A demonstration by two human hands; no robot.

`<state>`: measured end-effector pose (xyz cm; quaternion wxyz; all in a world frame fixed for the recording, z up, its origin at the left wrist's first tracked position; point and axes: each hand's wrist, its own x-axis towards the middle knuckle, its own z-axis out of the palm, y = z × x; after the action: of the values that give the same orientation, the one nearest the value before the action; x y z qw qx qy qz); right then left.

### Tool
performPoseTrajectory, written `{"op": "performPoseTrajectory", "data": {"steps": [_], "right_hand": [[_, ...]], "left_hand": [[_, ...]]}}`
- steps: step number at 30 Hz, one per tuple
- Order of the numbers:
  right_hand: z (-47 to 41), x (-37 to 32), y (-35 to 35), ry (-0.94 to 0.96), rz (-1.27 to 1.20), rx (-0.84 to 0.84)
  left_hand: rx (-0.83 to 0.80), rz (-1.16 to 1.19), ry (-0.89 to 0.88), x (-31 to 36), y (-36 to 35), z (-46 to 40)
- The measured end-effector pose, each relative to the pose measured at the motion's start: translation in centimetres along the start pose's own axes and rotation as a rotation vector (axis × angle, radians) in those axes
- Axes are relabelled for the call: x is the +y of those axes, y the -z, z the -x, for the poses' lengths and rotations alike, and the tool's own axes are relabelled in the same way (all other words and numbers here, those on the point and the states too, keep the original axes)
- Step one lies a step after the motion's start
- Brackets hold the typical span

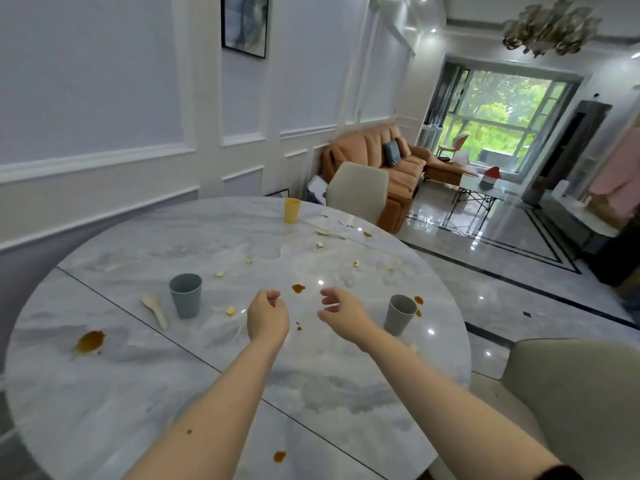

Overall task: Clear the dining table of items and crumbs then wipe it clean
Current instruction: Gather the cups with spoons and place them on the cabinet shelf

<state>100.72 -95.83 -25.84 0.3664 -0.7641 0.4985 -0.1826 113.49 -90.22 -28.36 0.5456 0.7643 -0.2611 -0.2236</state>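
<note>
Both hands hover over the middle of the round grey-white marble desk (173, 393), and neither holds anything. The left hand (267, 315) hangs with its fingers curled loosely inward; the right hand (341, 313) is relaxed, fingers half bent and apart. Nothing has been cleared yet, by the look of it.

The likeliest mishap is a knocked cup. The grey plastic cup on the right (400, 315) stands just beside the right wrist and near the desk's edge, so a sideways sweep of that arm could tip it or send it to the floor. Brushing crumbs with a bare palm through the brown sauce spills, such as the large one at the left (90, 341), would smear them wider, and a forearm already hangs over the small spill at the near edge (280, 456).

Counted: three cups, namely the blue-grey plastic cup at the left (186, 295), the grey one, and a yellow plastic cup at the far side (292, 210). Two pale wooden spoons, one beside the blue-grey cup (156, 310), one far off (329, 233). About seven pale yellow crumbs (230, 310) lie scattered, though small ones may escape me. Roughly seven brown spills.
</note>
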Motion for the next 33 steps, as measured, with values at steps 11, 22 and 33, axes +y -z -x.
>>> {"op": "performPoseTrajectory", "data": {"steps": [11, 22, 33], "right_hand": [[-8.8, -2.3, -9.9, 0.064, -0.032, -0.2], [-16.9, -8.0, -22.9, 0.258, 0.105, -0.274], [-21.8, -7.8, -30.5, 0.339, 0.311, -0.09]], "left_hand": [[0.153, -0.059, 0.11, -6.0, 3.7, -7.7], [0.169, -0.298, 0.262, -14.7, 10.8, -20.3], [-0.083, -0.629, 0.338, -21.1, 9.5, -26.9]]}}
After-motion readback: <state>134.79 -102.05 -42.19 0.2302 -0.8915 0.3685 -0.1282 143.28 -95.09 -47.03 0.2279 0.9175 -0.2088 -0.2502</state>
